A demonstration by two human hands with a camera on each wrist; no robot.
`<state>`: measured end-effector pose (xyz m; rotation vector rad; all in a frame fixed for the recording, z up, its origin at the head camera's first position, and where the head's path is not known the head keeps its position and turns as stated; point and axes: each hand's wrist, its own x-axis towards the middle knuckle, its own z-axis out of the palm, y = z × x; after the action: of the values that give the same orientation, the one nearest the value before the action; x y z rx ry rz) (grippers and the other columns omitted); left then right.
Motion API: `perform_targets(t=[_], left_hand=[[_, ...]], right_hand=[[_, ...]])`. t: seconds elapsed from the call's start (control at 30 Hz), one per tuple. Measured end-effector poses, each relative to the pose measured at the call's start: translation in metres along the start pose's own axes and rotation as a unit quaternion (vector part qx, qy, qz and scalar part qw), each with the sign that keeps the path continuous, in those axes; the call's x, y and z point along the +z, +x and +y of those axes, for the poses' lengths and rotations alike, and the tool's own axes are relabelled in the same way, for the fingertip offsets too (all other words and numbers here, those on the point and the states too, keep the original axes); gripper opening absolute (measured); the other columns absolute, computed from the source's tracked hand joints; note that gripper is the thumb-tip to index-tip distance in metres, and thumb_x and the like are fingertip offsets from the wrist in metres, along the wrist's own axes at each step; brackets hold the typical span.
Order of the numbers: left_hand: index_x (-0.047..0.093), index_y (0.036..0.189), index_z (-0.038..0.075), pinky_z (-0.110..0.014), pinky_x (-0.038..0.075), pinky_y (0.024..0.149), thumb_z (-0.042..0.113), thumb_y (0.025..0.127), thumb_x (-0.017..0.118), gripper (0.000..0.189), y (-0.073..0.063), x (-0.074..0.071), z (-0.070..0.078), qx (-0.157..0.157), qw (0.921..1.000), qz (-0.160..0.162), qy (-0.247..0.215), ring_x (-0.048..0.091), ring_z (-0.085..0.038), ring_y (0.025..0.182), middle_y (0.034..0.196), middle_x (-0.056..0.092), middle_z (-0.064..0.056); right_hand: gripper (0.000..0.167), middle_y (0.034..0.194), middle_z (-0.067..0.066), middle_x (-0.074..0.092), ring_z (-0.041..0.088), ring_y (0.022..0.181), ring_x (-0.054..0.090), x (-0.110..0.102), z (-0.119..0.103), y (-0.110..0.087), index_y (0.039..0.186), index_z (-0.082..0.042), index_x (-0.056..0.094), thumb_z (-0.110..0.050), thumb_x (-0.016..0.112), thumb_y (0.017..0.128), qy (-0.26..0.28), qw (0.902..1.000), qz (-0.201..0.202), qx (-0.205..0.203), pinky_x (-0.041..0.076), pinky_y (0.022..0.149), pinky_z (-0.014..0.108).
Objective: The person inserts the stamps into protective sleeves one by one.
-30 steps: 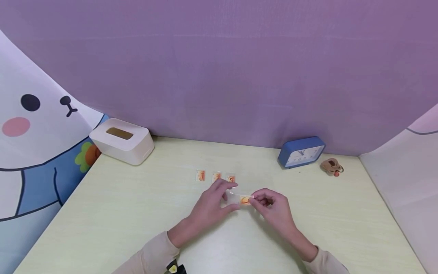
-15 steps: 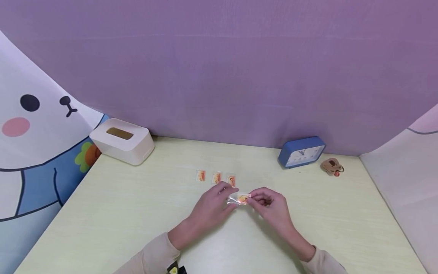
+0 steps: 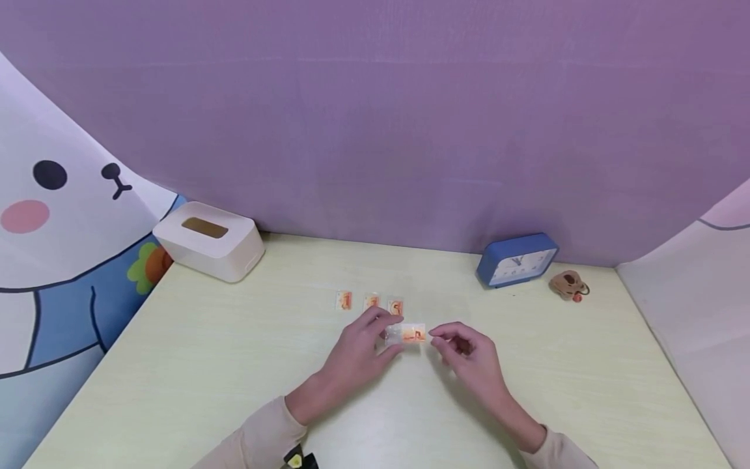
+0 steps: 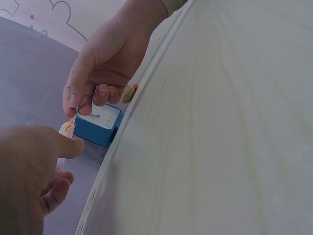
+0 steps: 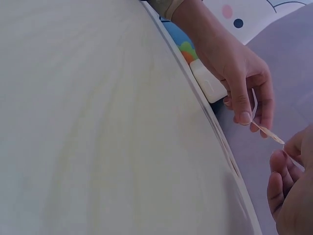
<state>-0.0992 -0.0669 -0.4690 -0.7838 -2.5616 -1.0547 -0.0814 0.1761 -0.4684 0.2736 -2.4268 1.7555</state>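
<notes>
My left hand (image 3: 360, 345) holds a small clear plastic sleeve (image 3: 392, 335) by its left part, between thumb and fingers. In the sleeve's right part shows an orange-and-white stamp-like picture piece (image 3: 413, 333). Just right of it is my right hand (image 3: 469, 355), its thumb and index tips slightly parted and a narrow gap from the piece in the head view. The right wrist view shows the sleeve (image 5: 271, 134) edge-on, its end close to the right fingertips. Beyond the left hand lie similar orange pieces in clear sleeves: one (image 3: 344, 300) at left, another (image 3: 372, 301), and a third (image 3: 395, 306).
A white tissue box (image 3: 211, 244) stands at the back left of the pale table (image 3: 193, 345). At the back right are a blue clock (image 3: 517, 260) and a small brown pouch-like trinket (image 3: 567, 285) with a red bead. A purple backdrop (image 3: 375, 130) rises behind.
The right fingers have come off the orange piece and moved slightly right. The sleeve has turned, showing the piece's face more fully, and shifted slightly left and away from the body.
</notes>
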Motion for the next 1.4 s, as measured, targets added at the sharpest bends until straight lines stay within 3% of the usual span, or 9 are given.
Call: perform_targets(t=[0.57, 0.9, 1.4], left_hand=[[0.076, 0.133, 0.006, -0.025, 0.058, 0.078, 0.018, 0.091, 0.094, 0.047, -0.0009, -0.0001, 0.0006, 0.017, 0.9998, -0.002, 0.013, 0.067, -0.011, 0.087, 0.121, 0.07, -0.002], [0.076, 0.135, 0.008, -0.025, 0.059, 0.079, 0.021, 0.093, 0.092, 0.046, -0.0018, 0.0036, 0.0018, 0.007, 0.9996, -0.017, 0.02, 0.068, -0.009, 0.089, 0.124, 0.07, -0.001], [0.076, 0.136, 0.007, -0.025, 0.059, 0.08, 0.02, 0.095, 0.091, 0.045, -0.0012, 0.0016, 0.004, 0.002, 0.9998, -0.02, 0.003, 0.065, -0.008, 0.088, 0.125, 0.07, 0.0]], right_hand=[[0.012, 0.081, 0.014, 0.071, 0.011, 0.064, 0.059, 0.0014, 0.004, -0.0028, 0.109, -0.007, 0.082, 0.001, 0.079, 0.1, 0.01, 0.9993, -0.02, -0.03, 0.049, 0.056, 0.021], [0.013, 0.081, 0.015, 0.07, 0.009, 0.064, 0.059, 0.0054, 0.0065, -0.004, 0.109, -0.006, 0.082, 0.002, 0.079, 0.099, 0.021, 0.9986, -0.037, -0.031, 0.049, 0.055, 0.021], [0.013, 0.08, 0.015, 0.069, 0.01, 0.063, 0.059, 0.0066, 0.0057, -0.0055, 0.108, -0.006, 0.081, 0.003, 0.078, 0.1, 0.03, 0.9984, -0.023, -0.043, 0.049, 0.054, 0.021]])
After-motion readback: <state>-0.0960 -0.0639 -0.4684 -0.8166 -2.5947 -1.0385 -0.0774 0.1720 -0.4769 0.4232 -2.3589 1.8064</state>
